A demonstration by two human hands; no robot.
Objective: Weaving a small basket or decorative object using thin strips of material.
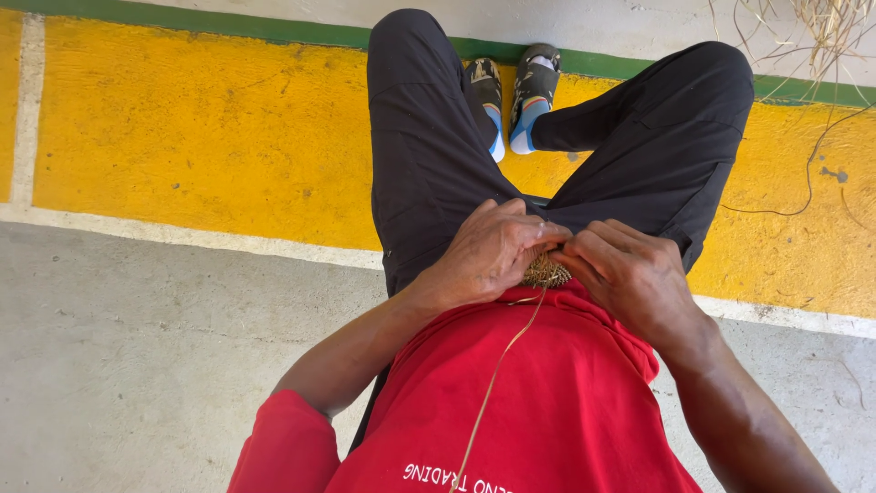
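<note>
My left hand (pixel 488 251) & right hand (pixel 625 274) meet just above the hem of my red shirt (pixel 547 393), both curled shut, fingertips pinching a small coiled straw weave (pixel 546 271) between them. Knuckles up, wrists bent inward, forearms angled in from either side of the shirt. One loose straw strand (pixel 493 383) hangs from the weave, down across the shirt front.
</note>
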